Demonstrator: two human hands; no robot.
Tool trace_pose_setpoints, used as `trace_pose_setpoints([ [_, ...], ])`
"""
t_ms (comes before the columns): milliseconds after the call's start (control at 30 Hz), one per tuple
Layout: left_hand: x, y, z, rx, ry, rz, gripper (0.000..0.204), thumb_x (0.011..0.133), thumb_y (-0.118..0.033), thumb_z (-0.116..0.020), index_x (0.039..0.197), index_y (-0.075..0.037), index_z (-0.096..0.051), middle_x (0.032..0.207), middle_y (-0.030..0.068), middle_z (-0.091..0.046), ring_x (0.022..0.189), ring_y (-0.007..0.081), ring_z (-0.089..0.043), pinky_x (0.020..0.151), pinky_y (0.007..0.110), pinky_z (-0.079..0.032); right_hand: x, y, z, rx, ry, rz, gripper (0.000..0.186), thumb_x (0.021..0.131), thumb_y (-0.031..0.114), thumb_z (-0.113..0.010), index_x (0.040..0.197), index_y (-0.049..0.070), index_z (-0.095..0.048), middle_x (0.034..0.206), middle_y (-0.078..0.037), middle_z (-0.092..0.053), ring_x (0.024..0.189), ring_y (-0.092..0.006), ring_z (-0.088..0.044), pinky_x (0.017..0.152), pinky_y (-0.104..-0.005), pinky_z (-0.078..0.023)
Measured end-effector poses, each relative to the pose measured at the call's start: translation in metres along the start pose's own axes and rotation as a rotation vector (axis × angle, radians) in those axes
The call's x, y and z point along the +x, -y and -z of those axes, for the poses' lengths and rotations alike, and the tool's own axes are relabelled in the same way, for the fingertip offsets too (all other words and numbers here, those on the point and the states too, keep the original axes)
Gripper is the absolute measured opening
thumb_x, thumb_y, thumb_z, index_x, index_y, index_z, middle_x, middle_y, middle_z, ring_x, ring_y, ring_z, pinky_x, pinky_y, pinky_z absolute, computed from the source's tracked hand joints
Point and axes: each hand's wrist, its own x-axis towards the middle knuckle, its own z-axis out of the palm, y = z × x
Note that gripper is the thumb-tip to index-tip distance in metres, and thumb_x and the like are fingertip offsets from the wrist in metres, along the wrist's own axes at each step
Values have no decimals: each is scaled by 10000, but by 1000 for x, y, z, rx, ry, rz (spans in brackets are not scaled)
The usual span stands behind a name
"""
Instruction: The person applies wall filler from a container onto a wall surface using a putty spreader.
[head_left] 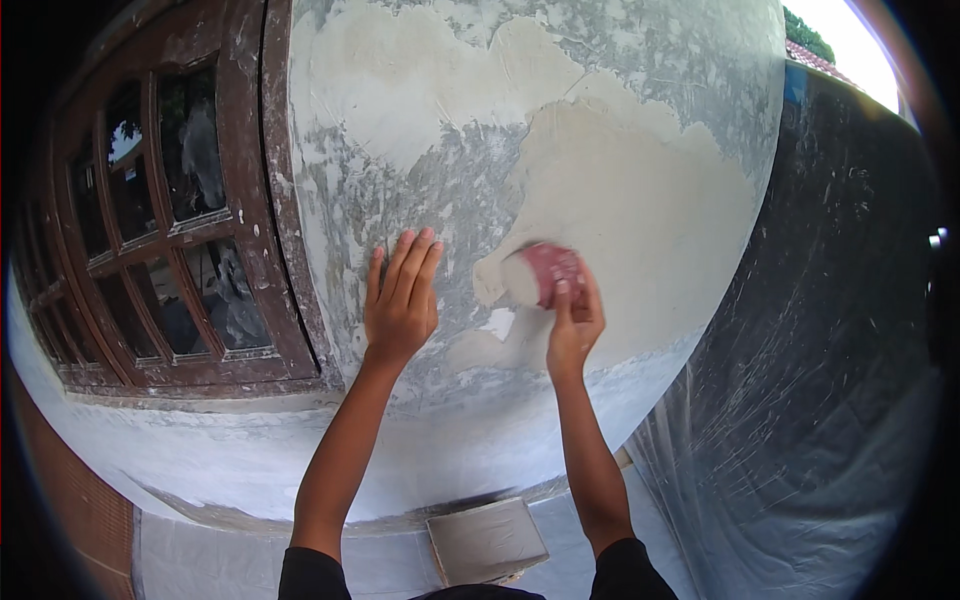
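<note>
My left hand (401,300) lies flat against the patchy grey and cream wall (400,190), its fingers stretched upward. Nothing is held in it. To its right, my right hand (573,335) grips a small reddish piece (556,272) with a rounded, cream-coloured front part. Motion blurs this piece, and I cannot tell whether it is a spreader or folded sandpaper. It rests at the left border of a smooth cream putty patch (640,210). Just below it, a small bright white spot (496,323) shows on the wall.
A brown wooden window (165,230) with glass panes is on the left. Dark, spattered plastic sheeting (800,300) hangs on the right. Below stands a box-shaped thing with a dusty top (490,540), on a floor covered with pale sheeting (240,560).
</note>
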Motion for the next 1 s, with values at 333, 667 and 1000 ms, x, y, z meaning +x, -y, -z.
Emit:
trace_pose_setpoints([
  [333, 1, -2, -1, -2, -4, 1, 438, 891, 24, -490, 1303, -72, -598, 1391, 66, -580, 1352, 233, -492, 1184, 466, -273, -16, -4, 5, -308, 274, 93, 380, 966, 77, -635, 1331, -11, -577, 1280, -116, -620, 1124, -174, -597, 954, -306, -477],
  [667, -1, -1, -1, 0, 3, -11, 432, 888, 26, -489, 1296, -63, -601, 1390, 72, -579, 1351, 234, -492, 1180, 471, -276, -1, 2, 12, 43, -19, -107, 366, 984, 107, -620, 1313, -41, -559, 1210, -111, -647, 1102, -144, -595, 964, -296, -465],
  [1000, -2, -2, 0, 27, -1, -6, 429, 891, 10, -506, 1300, -77, -603, 1395, 55, -580, 1352, 214, -491, 1187, 457, -273, 19, 0, 28, 211, -293, -82, 321, 978, 71, -622, 1284, -11, -570, 1150, -75, -657, 1034, -117, -596, 917, -267, -461],
])
